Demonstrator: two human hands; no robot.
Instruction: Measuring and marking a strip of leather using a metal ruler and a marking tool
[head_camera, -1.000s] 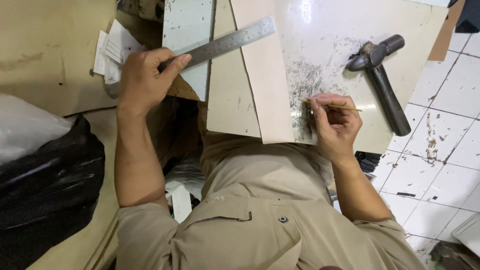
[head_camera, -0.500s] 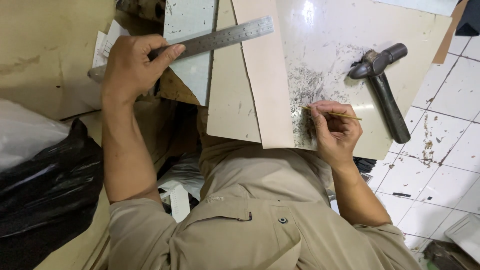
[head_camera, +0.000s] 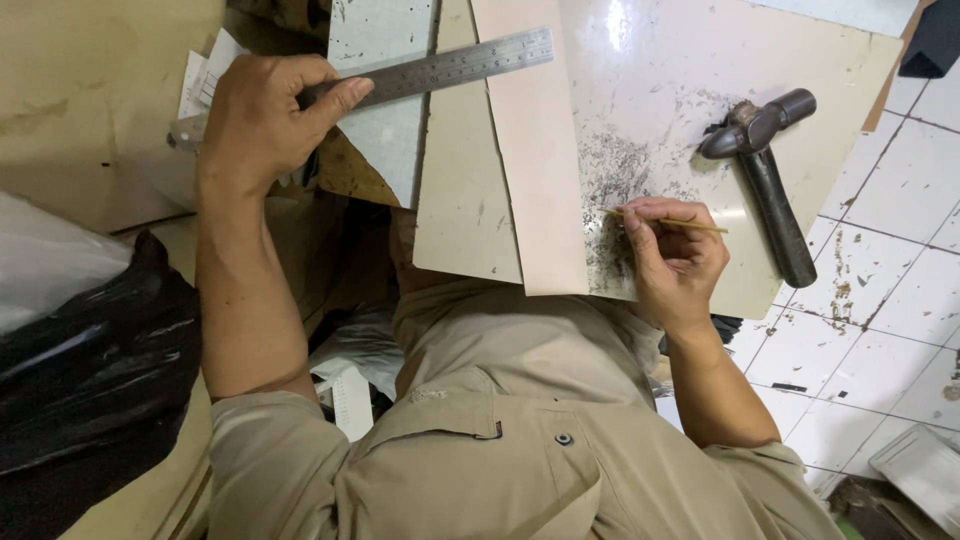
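Steel ruler (head_camera: 420, 72) in left hand (head_camera: 265, 120), stick (head_camera: 665, 220) in right hand (head_camera: 675, 255)

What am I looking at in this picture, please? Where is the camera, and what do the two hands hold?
There is no machine here. A person wears a camera on the head, and it looks down at their own body, so the beige shirt fills the bottom of the picture and the arms reach upward in it.

The left hand grips a steel ruler, with the fingers wrapped over its near end. The right hand pinches a thin stick, perhaps a pencil or scriber, and rests on a pale, scratched board. A long tan strip lies on that board beside the hand. A hammer lies on the board too, untouched. A black bag sits at the left, and a white tiled floor shows at the right.
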